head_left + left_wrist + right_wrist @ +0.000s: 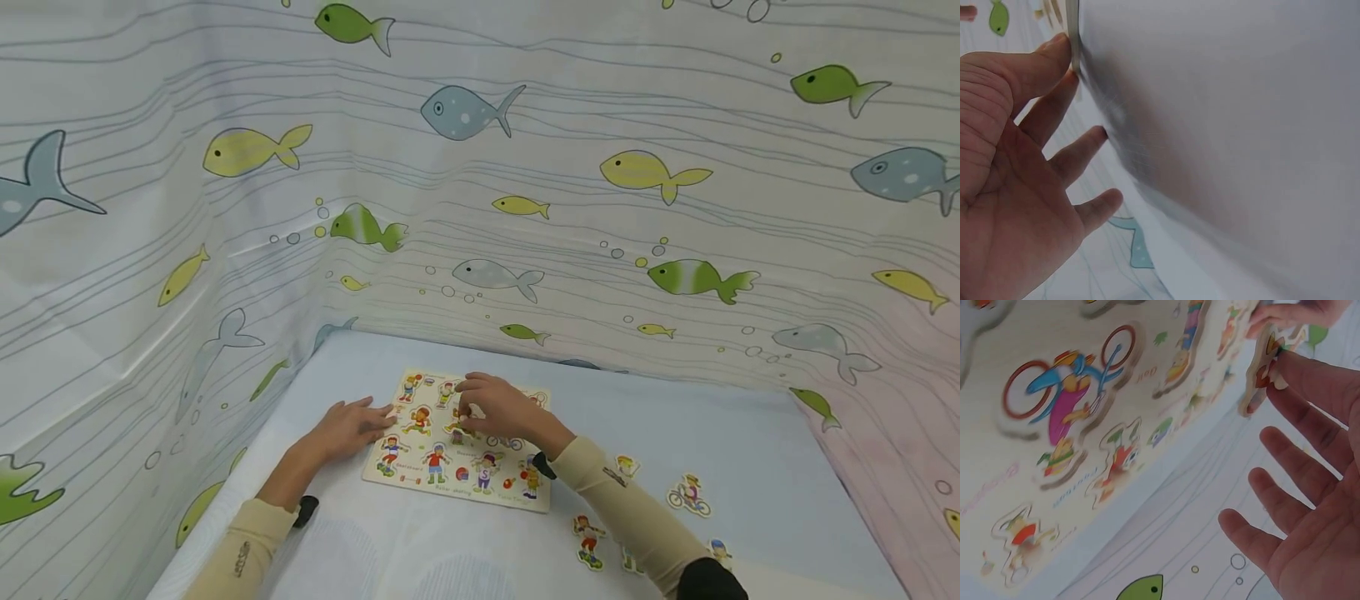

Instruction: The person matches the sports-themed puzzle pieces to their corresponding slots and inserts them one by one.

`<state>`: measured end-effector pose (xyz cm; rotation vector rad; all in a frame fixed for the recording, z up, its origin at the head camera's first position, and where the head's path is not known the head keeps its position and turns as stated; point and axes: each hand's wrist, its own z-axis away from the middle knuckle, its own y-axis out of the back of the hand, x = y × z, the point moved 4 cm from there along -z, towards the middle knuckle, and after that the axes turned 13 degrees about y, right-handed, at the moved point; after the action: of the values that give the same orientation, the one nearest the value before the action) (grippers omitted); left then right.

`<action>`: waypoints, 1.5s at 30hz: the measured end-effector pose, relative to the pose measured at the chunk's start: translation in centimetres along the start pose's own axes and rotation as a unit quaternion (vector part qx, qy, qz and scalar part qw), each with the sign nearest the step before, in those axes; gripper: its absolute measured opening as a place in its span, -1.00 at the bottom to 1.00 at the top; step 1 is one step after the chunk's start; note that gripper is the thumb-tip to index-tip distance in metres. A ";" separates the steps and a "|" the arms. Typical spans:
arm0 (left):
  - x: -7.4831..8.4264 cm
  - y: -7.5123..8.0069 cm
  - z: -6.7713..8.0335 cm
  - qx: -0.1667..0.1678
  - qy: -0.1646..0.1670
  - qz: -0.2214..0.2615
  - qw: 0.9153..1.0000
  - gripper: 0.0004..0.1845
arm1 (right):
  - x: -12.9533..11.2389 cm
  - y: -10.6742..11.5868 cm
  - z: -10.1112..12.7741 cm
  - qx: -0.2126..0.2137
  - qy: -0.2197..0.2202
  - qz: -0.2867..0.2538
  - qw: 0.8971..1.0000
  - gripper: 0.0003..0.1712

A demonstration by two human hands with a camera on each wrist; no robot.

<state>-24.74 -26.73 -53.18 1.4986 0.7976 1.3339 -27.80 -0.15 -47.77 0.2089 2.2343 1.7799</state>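
Observation:
A wooden puzzle board [450,493] printed with sporty children lies on the pale blue table. My left hand [358,425] lies flat beside the board's left edge, fingers straight and spread; in the left wrist view its fingertips [1060,47] touch the board's edge [1074,37]. My right hand [480,408] hovers over the board's middle. In the right wrist view its forefinger and thumb pinch a small cut-out figure piece [1260,369] just above the board [1085,487], while the other fingers [1285,456] stay straight. A cyclist picture [1066,381] shows in one recess.
Loose figure pieces lie to the right of the board: a cyclist [690,493], a small one [626,465], and others near my right sleeve [588,540]. A fish-print curtain [480,208] walls the table on the left, back and right.

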 end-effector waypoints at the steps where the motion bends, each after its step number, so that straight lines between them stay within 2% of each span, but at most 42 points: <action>1: 0.0 0.0 0.0 0.000 0.000 0.000 1.000 -0.63 | -0.1 -0.1 -0.3 0.002 0.003 0.000 1.000 -0.91; 8: 0.0 0.1 0.0 0.011 -0.011 -0.009 1.000 -0.63 | -0.6 -0.6 -2.6 0.008 0.027 0.002 1.000 -0.93; 20: -0.3 -0.1 -0.2 0.008 -0.017 -0.010 1.000 -0.64 | -0.7 -2.2 -5.9 -0.003 0.022 0.017 1.000 -0.90; 34: -0.2 -0.1 -0.1 0.007 -0.019 -0.007 1.000 -0.64 | 0.0 -4.4 -7.4 -0.043 -0.055 0.017 0.997 -0.90; 45: -0.1 0.0 0.0 0.000 -0.011 0.001 1.000 -0.63 | 0.1 -5.3 -8.1 -0.059 -0.065 0.016 0.996 -0.86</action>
<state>-24.81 -26.84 -53.27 1.5117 0.7830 1.3162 -29.99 -8.89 -51.24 0.3270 2.0393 1.8518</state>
